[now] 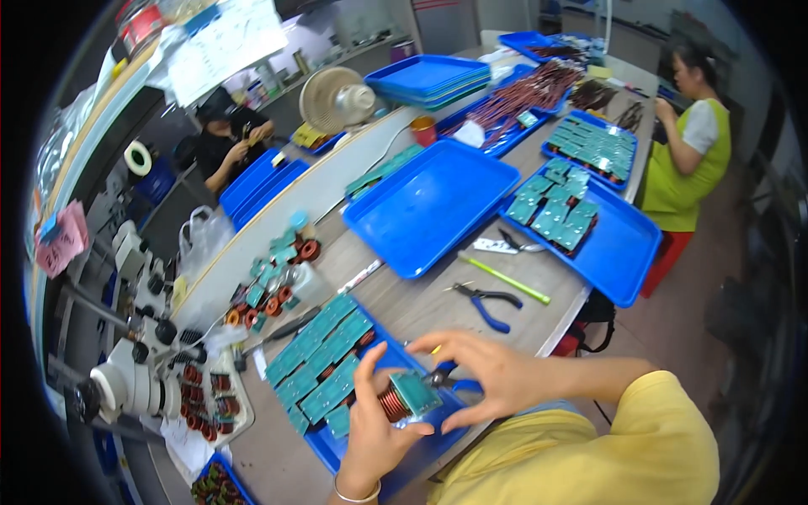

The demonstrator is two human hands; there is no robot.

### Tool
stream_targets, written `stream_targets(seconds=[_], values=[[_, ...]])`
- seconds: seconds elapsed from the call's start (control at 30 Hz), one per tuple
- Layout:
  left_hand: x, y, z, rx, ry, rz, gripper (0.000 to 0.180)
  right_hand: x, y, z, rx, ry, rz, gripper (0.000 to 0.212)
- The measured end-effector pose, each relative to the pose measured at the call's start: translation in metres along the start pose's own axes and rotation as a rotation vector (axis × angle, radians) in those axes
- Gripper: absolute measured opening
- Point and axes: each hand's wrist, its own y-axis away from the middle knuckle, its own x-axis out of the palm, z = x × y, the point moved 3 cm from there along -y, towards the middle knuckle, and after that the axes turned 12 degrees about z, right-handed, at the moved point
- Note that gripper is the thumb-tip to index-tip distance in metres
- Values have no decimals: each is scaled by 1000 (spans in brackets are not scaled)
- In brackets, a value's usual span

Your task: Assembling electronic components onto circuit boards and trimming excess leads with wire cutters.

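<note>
Two bare hands work at a bench [404, 301], a yellow sleeve [661, 421] nr R: the L hand [374, 429] pinches a copper-wound coil w/ green board [414, 394] btwn thumb and fingers, while the R hand [497, 377] curls round blue-handled pliers [465, 385], its thumb and index finger spread, the tool's tips at the board's R side; can't tell if they grip it. The piece is held up over the near blue tray [331, 452], w/ rows of green boards [328, 358] on its L part. Farther L, a white tray [244, 408] of copper coils sits nr a microscope [118, 379]; beyond it, loose coils [268, 290] lie beside a clear jar [313, 284]. R of ctr, loose pliers [486, 305] and a lime-green pen [507, 279] lie nr each other. Farther off: a large blue tray [429, 206], stacked trays [429, 76], a beige fan [332, 97] and reddish wires [530, 91]. Far R, a co-worker in yellow-green [703, 164] sits on a red stool [669, 257]; far L, another person in dark clothes [227, 147].
</note>
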Motion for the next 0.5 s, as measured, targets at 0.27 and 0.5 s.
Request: stream_targets(seconds=[0.27, 0.5], values=[[25, -17, 3, 105, -122, 176, 97, -22, 42, -10, 331, -199, -196, 43], [-72, 26, 13, -80, -407, -333, 45, -202, 139, -117, 687, 679, -846, 44]])
